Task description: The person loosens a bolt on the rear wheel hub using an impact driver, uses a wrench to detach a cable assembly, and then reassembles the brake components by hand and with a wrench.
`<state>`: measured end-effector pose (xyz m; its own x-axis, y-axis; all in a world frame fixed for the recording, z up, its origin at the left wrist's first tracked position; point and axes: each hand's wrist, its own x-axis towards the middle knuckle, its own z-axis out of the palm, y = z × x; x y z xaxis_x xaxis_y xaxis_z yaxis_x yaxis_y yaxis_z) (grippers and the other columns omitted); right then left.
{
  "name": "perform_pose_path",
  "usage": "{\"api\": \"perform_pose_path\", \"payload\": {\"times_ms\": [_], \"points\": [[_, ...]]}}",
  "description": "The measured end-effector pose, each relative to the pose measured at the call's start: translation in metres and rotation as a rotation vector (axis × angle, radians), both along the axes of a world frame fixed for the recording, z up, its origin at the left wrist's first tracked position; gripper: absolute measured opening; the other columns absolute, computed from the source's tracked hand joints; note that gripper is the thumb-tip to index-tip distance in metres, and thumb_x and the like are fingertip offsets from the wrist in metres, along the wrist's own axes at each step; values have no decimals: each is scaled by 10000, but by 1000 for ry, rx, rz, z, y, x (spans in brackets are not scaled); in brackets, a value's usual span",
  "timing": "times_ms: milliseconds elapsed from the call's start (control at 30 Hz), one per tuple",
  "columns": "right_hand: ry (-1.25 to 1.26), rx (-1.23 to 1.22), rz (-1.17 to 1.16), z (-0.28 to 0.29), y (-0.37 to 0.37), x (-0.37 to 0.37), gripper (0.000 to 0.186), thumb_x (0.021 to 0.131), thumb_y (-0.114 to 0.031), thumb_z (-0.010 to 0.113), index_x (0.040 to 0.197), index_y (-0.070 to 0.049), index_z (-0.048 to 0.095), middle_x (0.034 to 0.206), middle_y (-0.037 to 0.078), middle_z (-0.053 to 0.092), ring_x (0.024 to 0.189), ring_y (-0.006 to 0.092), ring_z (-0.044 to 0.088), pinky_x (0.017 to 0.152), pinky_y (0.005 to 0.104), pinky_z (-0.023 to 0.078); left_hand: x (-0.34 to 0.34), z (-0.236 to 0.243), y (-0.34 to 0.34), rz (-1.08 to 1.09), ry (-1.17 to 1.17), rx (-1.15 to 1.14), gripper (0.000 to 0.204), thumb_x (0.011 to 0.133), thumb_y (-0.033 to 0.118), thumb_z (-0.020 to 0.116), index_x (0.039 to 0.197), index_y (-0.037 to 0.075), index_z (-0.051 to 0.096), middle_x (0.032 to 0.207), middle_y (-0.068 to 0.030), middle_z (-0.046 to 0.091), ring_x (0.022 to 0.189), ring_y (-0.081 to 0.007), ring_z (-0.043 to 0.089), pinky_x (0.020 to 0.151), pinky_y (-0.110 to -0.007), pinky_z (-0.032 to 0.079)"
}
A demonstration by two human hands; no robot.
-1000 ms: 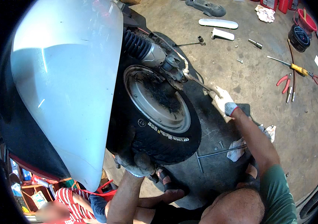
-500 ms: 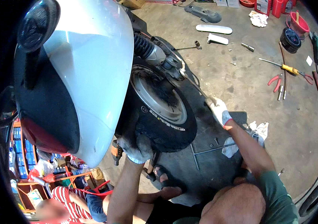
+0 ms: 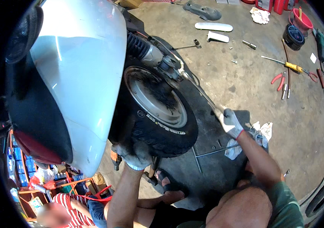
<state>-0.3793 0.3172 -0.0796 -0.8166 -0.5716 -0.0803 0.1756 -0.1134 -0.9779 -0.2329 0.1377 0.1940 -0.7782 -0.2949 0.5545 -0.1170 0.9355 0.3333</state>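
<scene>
The white scooter body fills the left, beside a rear wheel with a black tyre and grimy silver rim. My gloved right hand is closed on a long metal bar, which runs up to a pale wrapped part near the shock absorber. At the tyre's lower left, my gloved left hand has curled fingers; what they grip is hidden. An orange-black tool shows just beside it.
Tools like a yellow screwdriver and red pliers lie rightward, near a black tub. A T-wrench and white rags lie below the wheel. Someone in striped clothing is at lower left, beside orange shelving.
My right hand on the bar has moved down and slightly right, away from the hub. My left hand stays by the lower tyre. The view has shifted slightly.
</scene>
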Motion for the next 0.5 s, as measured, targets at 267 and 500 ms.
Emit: {"api": "perform_pose_path", "payload": {"times_ms": [267,500], "points": [[443,441,340,-4,-50,-79,339,919,-193,475,1198,-28,573,1204,231,574,1131,389,533,971,415,430,1,5,-4,-30,-42,-109,568,925,394,467,1256,-68,493,1294,-233,498,1211,-357,466,1041,-448,338],[527,312,432,-11,-75,-107,363,924,-199,491,1245,-39,547,1219,207,577,1160,356,523,998,405,410,11,0,-3,14,-110,-63,560,918,396,483,1249,-55,508,1282,-227,507,1202,-350,476,1034,-452,350]]}}
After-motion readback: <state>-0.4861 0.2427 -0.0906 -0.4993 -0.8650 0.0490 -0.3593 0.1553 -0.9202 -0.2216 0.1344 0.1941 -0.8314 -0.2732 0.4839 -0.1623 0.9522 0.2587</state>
